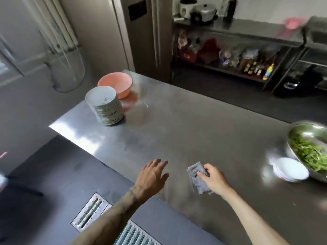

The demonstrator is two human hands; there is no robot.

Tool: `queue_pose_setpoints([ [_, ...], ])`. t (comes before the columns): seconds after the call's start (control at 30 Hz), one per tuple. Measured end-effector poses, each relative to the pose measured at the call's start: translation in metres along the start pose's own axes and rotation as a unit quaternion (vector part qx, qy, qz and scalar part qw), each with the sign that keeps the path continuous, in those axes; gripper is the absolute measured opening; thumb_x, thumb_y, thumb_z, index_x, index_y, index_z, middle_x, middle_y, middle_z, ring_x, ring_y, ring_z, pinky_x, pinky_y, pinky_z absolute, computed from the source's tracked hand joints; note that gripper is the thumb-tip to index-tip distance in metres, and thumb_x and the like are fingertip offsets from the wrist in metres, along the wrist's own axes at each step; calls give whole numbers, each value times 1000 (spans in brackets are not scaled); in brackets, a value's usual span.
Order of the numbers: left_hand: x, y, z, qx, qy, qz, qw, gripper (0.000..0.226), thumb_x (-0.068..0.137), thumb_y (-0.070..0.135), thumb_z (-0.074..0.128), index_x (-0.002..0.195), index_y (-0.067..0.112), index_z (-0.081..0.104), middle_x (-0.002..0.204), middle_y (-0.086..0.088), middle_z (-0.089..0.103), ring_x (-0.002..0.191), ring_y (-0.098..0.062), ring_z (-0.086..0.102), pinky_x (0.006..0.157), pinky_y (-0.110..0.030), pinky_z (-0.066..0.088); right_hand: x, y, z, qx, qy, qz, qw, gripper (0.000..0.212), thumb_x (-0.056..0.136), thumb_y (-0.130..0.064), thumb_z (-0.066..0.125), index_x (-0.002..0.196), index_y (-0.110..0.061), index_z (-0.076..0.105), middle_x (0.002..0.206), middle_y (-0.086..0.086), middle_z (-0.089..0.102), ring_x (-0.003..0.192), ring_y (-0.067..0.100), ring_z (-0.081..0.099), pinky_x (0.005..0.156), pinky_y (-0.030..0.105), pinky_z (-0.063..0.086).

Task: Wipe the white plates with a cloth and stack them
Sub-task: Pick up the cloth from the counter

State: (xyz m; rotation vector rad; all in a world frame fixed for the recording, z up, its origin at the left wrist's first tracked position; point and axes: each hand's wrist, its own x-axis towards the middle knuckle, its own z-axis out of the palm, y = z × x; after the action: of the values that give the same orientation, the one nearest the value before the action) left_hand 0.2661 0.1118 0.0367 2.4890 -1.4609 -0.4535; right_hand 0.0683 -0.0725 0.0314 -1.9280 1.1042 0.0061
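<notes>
Progress is hard to fix from this view: no plate is in either hand and none lies under the cloth [197, 181].

Hands: the left hand [152, 179] hovers over the table's [185, 121] near edge, fingers spread and straight, holding nothing. The right hand [214, 181] is just beside it over the table's near part, fingers curled round the grey cloth, which hangs bunched from the grip. Whether the cloth touches the table surface cannot be told.

Plates: a tall stack [106, 106] of white plates stands at the table's far left corner, tidy and upright, well apart from both hands. A short pile [290, 172] of white dishes sits at the table's right edge, touching or just beside a steel bowl [300, 126] of greens [307, 152]. Blur prevents saying whether the pile holds plates or shallow bowls.

Other items: a pink basin [116, 85] stands behind the tall stack at the table's far left corner.

Assessment: the pictures do not show which group is wiped. If the tall stack is the finished one, the bulk is done and only the short pile remains. If it is the supply, nearly all the work is left. Either way, the next plate has yet to be taken up.
</notes>
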Motion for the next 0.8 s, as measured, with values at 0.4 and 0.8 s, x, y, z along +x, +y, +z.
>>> queue_pose_setpoints([
  [0.4,25,-216,-128,-2,57,-28,998,57,105,48,48,157,27,38,157,-1,44,141,-23,44,112,-31,36,84,-220,107,70,19,-37,997,11,96,-22,68,88,-16,62,85,11,71,78,32,67,60,33,49],
  [0.8,147,-359,-215,6,83,-93,992,54,104,44,53,153,23,45,150,-1,52,134,-23,51,107,-34,41,241,-337,168,117,-7,-50,992,14,97,-23,67,89,-13,61,86,18,70,70,18,55,64,32,39],
])
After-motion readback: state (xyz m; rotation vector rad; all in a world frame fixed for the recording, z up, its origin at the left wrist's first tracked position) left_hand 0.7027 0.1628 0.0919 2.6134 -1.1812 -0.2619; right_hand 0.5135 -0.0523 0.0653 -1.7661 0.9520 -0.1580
